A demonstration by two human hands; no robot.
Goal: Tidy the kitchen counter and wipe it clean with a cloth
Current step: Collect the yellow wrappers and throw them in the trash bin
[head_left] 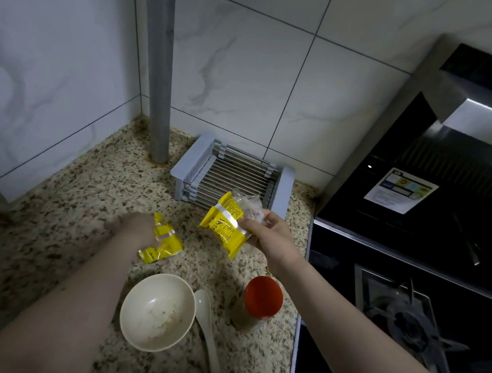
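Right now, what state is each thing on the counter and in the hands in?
Right hand: raised, holding a yellow wrapper with clear plastic.
Left hand: down on the second wrapper, which lies crumpled on the counter.
Bowl: upright, food bits inside.
Spoon: lying beside the bowl.
Jar: upright, red lid on.
Rack: on the counter by the wall, nothing on it.

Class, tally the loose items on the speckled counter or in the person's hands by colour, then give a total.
Yellow: 2, a held foil wrapper and a crumpled foil wrapper
Cream: 2, a round plastic bowl and a ceramic spoon
Red: 1, a red-lidded jar
Grey: 1, a slatted rack
Total: 6
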